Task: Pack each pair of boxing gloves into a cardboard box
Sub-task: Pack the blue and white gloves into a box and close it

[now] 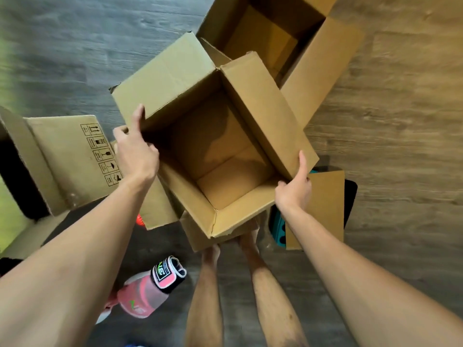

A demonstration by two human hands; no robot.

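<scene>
I hold an open, empty cardboard box (218,149) above the floor in front of me, its flaps spread. My left hand (136,152) grips the box's left corner, fingers over the rim. My right hand (295,186) grips the right flap near its lower corner. A pink boxing glove (147,289) with a black and pink wrist strap lies on the floor below my left forearm. A teal and black glove (276,227) shows partly behind the box at the lower right. A bit of orange-red (140,219) peeks out under the box's left flap.
A second open empty box (325,68) sits on the floor behind the held one. Another box (62,156) with printed handling symbols lies at the left. A loose cardboard piece (325,209) covers part of the teal glove. My bare legs and feet (225,284) stand under the box.
</scene>
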